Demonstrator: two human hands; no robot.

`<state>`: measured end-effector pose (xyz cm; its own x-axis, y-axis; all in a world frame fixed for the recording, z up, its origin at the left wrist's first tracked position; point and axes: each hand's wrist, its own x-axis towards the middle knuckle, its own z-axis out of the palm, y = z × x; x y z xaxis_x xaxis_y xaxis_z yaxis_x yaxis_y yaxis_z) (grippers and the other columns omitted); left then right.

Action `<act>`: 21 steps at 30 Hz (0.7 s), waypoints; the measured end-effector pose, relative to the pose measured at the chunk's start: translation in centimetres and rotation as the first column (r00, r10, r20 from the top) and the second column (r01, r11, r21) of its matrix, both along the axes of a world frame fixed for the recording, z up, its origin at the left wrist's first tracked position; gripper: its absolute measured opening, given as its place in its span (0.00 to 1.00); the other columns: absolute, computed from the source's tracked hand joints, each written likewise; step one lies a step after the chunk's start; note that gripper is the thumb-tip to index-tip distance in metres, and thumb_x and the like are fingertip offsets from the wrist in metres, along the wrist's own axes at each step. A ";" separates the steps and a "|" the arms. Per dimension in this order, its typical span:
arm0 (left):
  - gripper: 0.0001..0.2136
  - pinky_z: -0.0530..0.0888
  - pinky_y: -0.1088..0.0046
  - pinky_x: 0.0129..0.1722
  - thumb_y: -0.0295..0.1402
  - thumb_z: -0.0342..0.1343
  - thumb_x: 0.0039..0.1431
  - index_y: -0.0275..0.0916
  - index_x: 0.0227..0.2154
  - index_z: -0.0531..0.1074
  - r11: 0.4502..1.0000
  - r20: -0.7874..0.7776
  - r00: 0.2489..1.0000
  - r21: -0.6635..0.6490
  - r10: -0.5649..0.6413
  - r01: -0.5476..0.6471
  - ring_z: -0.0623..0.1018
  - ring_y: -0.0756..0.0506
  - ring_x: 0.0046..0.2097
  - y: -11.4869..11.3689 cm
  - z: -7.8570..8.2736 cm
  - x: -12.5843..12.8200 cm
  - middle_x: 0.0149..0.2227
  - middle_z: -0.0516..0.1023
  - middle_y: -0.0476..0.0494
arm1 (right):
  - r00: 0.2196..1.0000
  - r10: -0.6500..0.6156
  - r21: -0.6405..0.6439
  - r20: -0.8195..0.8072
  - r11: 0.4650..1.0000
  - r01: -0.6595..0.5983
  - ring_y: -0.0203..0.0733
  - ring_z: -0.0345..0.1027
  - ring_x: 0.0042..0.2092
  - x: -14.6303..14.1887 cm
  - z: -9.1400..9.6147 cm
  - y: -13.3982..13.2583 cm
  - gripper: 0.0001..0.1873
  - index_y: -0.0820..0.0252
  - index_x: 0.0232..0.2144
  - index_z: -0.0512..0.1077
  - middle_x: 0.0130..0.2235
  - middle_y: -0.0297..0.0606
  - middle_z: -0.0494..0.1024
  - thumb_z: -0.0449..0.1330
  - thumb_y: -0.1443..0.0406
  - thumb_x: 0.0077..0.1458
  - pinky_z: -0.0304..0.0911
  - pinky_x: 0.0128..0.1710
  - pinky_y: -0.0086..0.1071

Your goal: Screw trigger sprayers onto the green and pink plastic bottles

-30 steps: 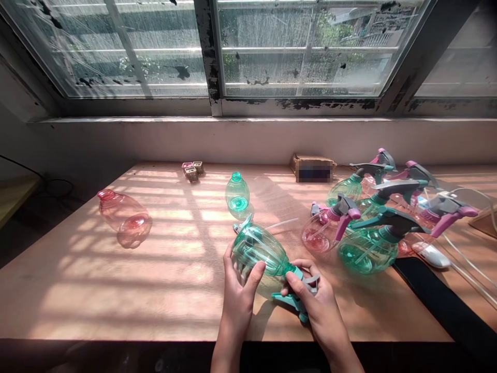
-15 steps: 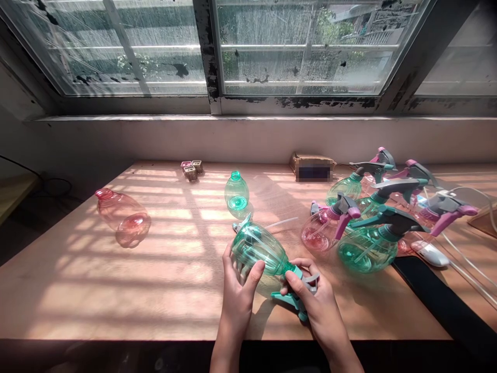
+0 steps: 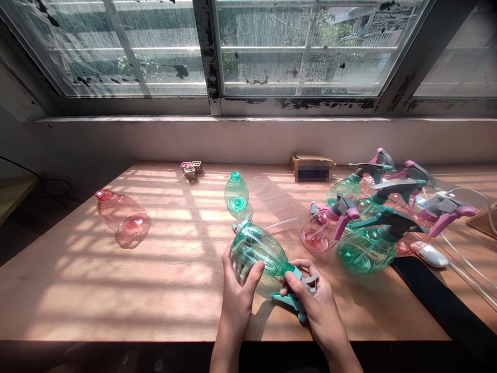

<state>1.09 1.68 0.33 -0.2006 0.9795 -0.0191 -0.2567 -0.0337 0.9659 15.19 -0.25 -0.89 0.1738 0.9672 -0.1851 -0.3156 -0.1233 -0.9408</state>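
Between my hands a clear green spray bottle (image 3: 261, 249) is tilted, its neck pointing down to the right. My left hand (image 3: 244, 290) is wrapped round the lower end of the bottle body. At the neck, my right hand (image 3: 306, 290) grips the teal and grey spray head (image 3: 293, 303) by its collar. Behind the bottle, partly hidden by it, lies another spray head (image 3: 244, 224) with its thin white tube (image 3: 281, 223) on the table. An uncapped green bottle (image 3: 236, 194) stands beyond that, and an uncapped pink bottle (image 3: 123, 217) lies tilted at the left.
Several green and pink spray bottles (image 3: 367, 248) with heads on crowd the right side. Near them are a white mouse (image 3: 432, 255), cables and a long black pad (image 3: 438, 295). Small boxy pieces (image 3: 191, 171) and a cardboard box (image 3: 312, 167) sit at the back below the window.
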 end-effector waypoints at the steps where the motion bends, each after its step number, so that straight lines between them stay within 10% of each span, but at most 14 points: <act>1: 0.33 0.71 0.60 0.63 0.44 0.65 0.62 0.50 0.66 0.59 1.000 -0.004 1.000 -0.002 0.001 -0.001 0.74 0.36 0.65 0.0 0.0 0.0 0.63 0.74 0.39 | 1.000 -0.004 -0.001 0.002 1.000 0.004 0.43 0.79 0.30 0.0 0.0 0.0 0.28 0.58 0.43 0.74 0.29 0.35 0.83 0.75 0.47 0.50 0.76 0.32 0.34; 21: 0.32 0.71 0.60 0.64 0.43 0.66 0.62 0.48 0.65 0.59 1.000 0.015 1.000 -0.009 -0.003 0.003 0.73 0.36 0.66 -0.1 0.2 0.0 0.65 0.72 0.37 | 1.000 0.010 0.009 -0.017 1.000 -0.010 0.41 0.79 0.30 0.1 -0.1 0.0 0.27 0.58 0.44 0.74 0.30 0.35 0.84 0.75 0.48 0.51 0.75 0.33 0.31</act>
